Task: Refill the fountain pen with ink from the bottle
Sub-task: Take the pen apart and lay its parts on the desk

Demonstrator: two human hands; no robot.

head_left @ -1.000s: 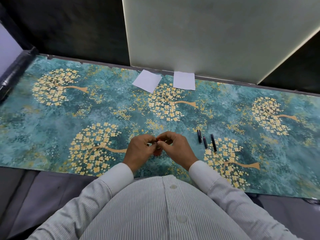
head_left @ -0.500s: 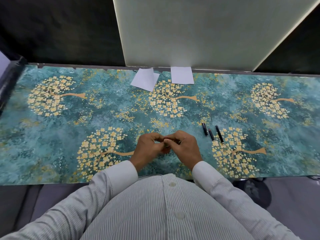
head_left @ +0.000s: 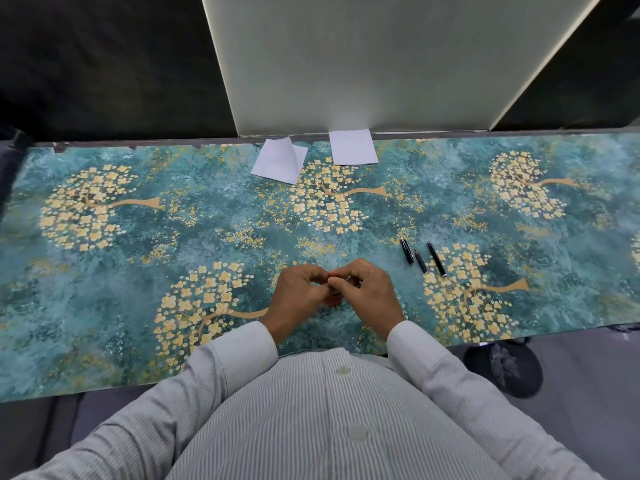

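My left hand and my right hand meet over the near middle of the table. Their fingertips pinch a small object with a red top. The fingers hide most of it, so I cannot tell what it is. Three dark pen parts lie side by side to the right of my right hand, apart from it: a short cap, a slim middle piece and a longer barrel. No ink bottle shows in the open.
The table wears a teal cover with golden trees. A folded white paper and a flat white paper lie at the far edge under a pale upright panel. A dark round thing sits on the floor at the right.
My head view has shifted, so the table sits squarer in frame. Both hands stay joined on the small object, with only slight finger movement. The pen parts have not moved.
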